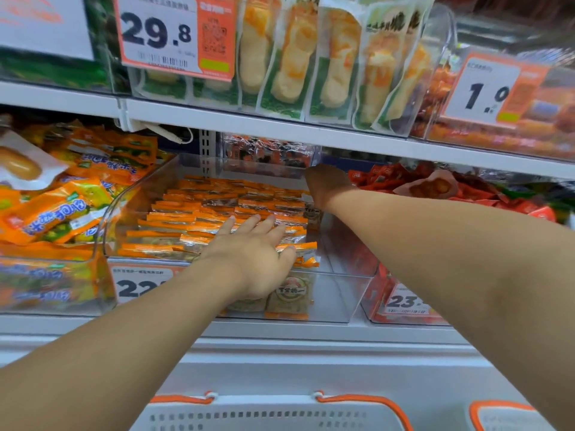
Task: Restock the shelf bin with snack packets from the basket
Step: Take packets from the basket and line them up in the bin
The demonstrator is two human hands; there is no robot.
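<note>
A clear plastic shelf bin (336, 287) on the middle shelf holds several rows of orange-edged snack packets (199, 213). My left hand (252, 247) lies flat on the front packets with straight, spread fingers. My right hand (326, 185) reaches to the back right of the bin; its fingers point away from me and are hidden, so I cannot tell whether it holds a packet. A white basket (267, 415) with orange handles sits at the bottom edge; its contents are out of view.
A bin of orange-and-yellow packets (62, 209) stands to the left, a bin of red packets (435, 188) to the right. The upper shelf (280, 122) hangs low over the bin and carries upright pouches (292, 57). Price tags (177, 35) front the bins.
</note>
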